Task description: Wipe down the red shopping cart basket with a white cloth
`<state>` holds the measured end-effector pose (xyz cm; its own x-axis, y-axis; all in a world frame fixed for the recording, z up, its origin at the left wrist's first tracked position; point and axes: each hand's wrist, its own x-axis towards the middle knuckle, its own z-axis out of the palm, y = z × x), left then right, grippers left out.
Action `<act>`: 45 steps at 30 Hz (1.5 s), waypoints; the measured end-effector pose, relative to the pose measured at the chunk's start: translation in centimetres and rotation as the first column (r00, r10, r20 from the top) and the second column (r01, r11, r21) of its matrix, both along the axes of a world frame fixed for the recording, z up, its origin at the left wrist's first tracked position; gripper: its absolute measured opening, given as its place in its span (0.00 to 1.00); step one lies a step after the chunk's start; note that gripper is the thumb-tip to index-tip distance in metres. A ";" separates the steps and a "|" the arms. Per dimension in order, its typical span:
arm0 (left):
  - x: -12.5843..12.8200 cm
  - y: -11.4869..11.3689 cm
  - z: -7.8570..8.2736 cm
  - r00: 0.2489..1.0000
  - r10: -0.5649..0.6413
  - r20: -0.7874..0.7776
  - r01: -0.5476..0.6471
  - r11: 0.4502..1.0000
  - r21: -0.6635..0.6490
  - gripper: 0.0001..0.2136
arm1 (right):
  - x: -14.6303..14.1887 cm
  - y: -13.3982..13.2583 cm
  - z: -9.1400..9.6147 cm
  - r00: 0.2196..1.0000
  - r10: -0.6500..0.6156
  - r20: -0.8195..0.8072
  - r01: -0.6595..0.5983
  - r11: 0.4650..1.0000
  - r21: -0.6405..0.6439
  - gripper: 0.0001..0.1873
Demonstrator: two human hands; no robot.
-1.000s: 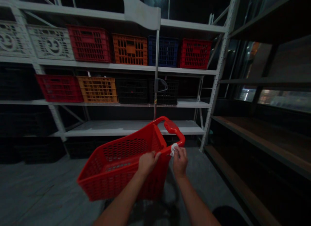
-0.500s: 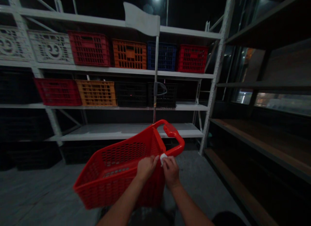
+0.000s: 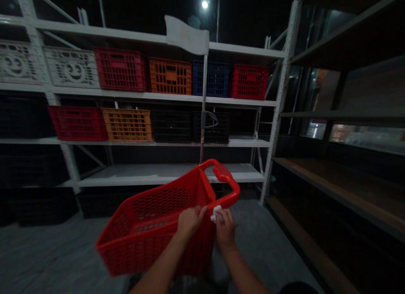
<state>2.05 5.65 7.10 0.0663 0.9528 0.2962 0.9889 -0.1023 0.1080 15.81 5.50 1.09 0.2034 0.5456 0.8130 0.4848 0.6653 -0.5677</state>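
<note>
A red plastic shopping cart [image 3: 136,252] stands in front of me, its handle [image 3: 234,188] at the right end. My left hand [image 3: 190,221] is closed over the near rim of the basket, close to the handle. In my right hand [image 3: 226,226] is a crumpled white cloth or tissue [image 3: 216,214], pinched by the fingers against the cart's corner just below the handle. A pole with a pale flag [image 3: 187,34] rises behind the handle and carries a grey loop [image 3: 210,120]. The basket's floor shows partly through the opening.
White metal shelving [image 3: 177,98] spans the back, with red, orange, blue, white and black crates on it, such as an orange crate [image 3: 171,76]. Dark wooden shelves [image 3: 335,182] run along the right. Grey concrete floor [image 3: 41,256] lies around the cart.
My right hand and the white cloth have shifted slightly right and down along the cart's corner. The left hand keeps its place on the rim. The view has tilted up a little.
</note>
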 end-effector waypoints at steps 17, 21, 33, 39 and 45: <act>-1.4 -1.0 -0.1 1.000 -0.010 -0.028 0.009 1.000 -0.006 0.30 | 1.3 -1.3 2.1 0.952 -0.062 0.299 -0.004 0.976 0.217 0.15; -1.8 -0.8 -0.2 0.999 -0.020 -0.038 0.019 1.000 -0.006 0.29 | 5.2 -0.3 2.3 0.978 -0.151 0.147 0.118 0.970 0.211 0.12; -3.6 -1.1 -0.4 0.999 -0.031 -0.022 0.031 0.999 -0.024 0.28 | 5.0 -2.7 5.0 0.987 -0.004 -0.159 0.007 1.000 0.020 0.14; -5.0 -1.0 -0.2 0.998 -0.055 -0.024 0.054 0.998 -0.040 0.26 | 7.6 -2.0 9.0 0.928 0.230 0.295 -0.208 0.973 -0.104 0.13; -4.8 -1.1 -0.1 0.999 -0.043 -0.028 0.042 0.999 -0.032 0.27 | 9.2 3.5 14.7 0.641 0.298 0.708 -0.109 0.948 -0.300 0.12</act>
